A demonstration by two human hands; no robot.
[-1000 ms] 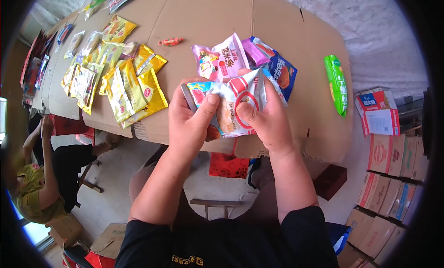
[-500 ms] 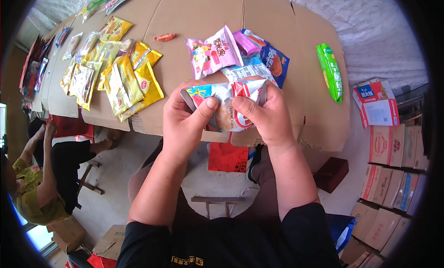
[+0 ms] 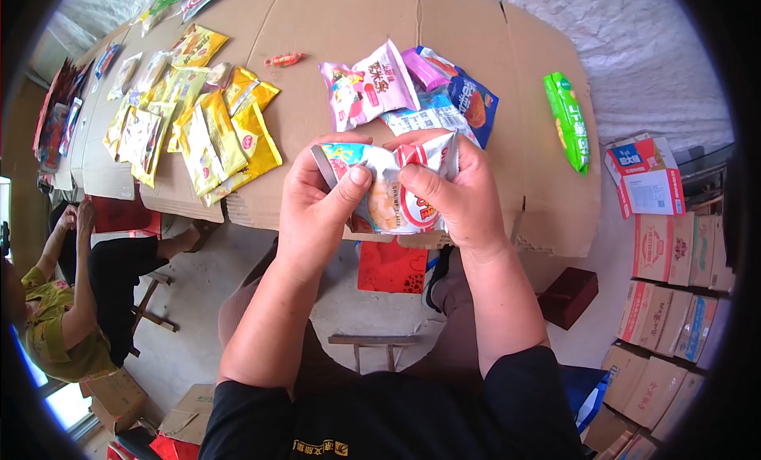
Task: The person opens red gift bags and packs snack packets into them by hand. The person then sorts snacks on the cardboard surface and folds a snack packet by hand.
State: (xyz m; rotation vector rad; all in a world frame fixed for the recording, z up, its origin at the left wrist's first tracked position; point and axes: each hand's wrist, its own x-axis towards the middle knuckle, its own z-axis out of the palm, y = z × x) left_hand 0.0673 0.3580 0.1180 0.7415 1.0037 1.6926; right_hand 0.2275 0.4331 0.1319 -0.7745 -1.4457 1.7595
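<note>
Between my two hands, over the table's near edge, is a white snack bag (image 3: 390, 192) with red lettering and a blue corner. My left hand (image 3: 321, 192) grips its left side, thumb pressed on the front. On the right side my right hand (image 3: 462, 192) holds it the same way. Both sets of fingers are mostly hidden behind the bag. Just beyond lie a pink snack bag (image 3: 369, 89), a blue-and-white bag (image 3: 434, 120), a dark blue bag (image 3: 477, 111) and a purple packet (image 3: 426, 70).
Yellow snack bags (image 3: 210, 143) spread over the left of the cardboard-covered table (image 3: 341, 20). A small red packet (image 3: 284, 59) and a green packet (image 3: 567, 123) lie farther out. Another person (image 3: 67, 317) sits at left. Cardboard boxes (image 3: 658, 309) are stacked at right; a red bag (image 3: 392, 267) is below.
The snack bag has tilted and its front now shows more, with its lower part hanging further down. Both hands keep their hold in nearly the same place.
</note>
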